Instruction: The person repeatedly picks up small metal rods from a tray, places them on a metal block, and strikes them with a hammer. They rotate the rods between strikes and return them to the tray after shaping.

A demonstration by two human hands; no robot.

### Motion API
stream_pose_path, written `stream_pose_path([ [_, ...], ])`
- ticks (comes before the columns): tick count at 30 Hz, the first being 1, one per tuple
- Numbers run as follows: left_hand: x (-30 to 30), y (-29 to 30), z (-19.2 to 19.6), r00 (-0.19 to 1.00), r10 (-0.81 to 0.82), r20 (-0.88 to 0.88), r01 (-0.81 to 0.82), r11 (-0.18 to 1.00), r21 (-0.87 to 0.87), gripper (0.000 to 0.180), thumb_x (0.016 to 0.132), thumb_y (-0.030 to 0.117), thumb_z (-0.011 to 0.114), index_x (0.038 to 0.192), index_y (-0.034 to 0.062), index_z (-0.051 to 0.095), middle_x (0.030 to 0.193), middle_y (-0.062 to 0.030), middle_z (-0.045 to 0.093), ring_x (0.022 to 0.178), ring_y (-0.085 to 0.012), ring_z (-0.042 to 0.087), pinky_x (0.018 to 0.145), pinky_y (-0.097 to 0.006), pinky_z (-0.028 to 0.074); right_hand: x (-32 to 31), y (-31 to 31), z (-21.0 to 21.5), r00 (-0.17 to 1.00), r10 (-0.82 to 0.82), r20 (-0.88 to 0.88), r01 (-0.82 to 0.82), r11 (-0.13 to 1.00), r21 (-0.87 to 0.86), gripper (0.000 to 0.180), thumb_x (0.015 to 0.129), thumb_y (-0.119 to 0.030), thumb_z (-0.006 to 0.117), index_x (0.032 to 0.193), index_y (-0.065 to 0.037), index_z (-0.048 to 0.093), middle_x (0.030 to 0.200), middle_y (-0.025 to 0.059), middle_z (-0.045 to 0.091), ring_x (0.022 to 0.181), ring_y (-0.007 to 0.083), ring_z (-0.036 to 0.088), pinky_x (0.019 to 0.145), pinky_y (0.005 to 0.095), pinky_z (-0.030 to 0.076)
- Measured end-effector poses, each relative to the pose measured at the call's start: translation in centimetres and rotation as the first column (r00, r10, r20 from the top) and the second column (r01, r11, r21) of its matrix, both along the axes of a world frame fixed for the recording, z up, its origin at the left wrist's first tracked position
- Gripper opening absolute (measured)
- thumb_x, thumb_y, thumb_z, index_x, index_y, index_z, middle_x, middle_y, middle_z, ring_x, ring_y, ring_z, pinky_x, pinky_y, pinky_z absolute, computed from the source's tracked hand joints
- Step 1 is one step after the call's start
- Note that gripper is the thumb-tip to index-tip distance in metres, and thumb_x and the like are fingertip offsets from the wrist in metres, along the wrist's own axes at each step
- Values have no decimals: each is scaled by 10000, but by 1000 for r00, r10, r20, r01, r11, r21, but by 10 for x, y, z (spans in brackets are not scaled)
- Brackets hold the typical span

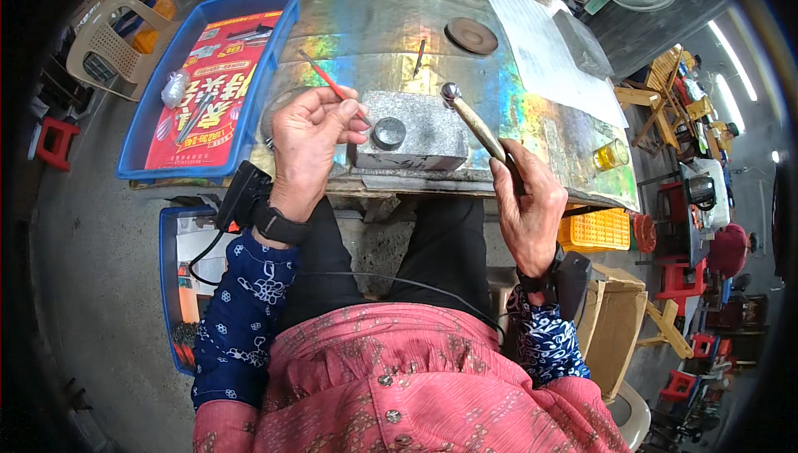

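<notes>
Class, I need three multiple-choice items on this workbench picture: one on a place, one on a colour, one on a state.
1. Where does the small round metal ring lie?
A. on the grey block
B. in the blue tray
C. on the floor

2. What colour is the thin stick in the left hand?
A. green
B. red
C. white

3. How is the hammer in the right hand held?
A. lying flat on the bench
B. head resting in the tray
C. head raised above the block

Answers: 1 A, the ring sits on the block's top. 2 B, the stick is red. 3 C, the fingers grip the handle and the head stands over the block's corner.
</notes>
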State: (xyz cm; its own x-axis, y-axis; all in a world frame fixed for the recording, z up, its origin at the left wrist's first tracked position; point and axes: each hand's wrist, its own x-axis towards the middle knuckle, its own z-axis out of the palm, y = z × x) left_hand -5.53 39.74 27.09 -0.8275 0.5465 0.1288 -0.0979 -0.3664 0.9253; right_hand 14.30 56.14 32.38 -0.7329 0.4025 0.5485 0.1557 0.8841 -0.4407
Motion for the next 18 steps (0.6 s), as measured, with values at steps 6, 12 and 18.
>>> stream_pose_path([
  [6,-6,-22,-5,996,45,75,-44,999,-11,174,920,63,618,1067,-29,602,867,-112,675,727,-143,661,624,-242,568,-8,7,-31,996,-85,42,76,982,173,308,830,-19,653,1134,-63,623,873,157,586,775,332,589,675,402,481],
  [12,-25,-53,-17,976,87,-202,-144,946,-291,175,918,33,605,1084,-21,609,829,-75,676,693,-98,641,587,-196,524,-18,9,-63,989,-143,37,130,961,244,427,767,6,640,1183,-82,603,905,150,549,813,337,584,674,414,482],
  [18,-31,-67,-29,486,-122,-866,-625,644,-441,238,822,38,625,1059,17,625,837,-173,637,751,-350,635,649,-403,497,-22,8,-79,985,-136,104,113,972,204,530,751,20,622,1261,-92,531,950,154,525,822,350,583,679,438,494],
])
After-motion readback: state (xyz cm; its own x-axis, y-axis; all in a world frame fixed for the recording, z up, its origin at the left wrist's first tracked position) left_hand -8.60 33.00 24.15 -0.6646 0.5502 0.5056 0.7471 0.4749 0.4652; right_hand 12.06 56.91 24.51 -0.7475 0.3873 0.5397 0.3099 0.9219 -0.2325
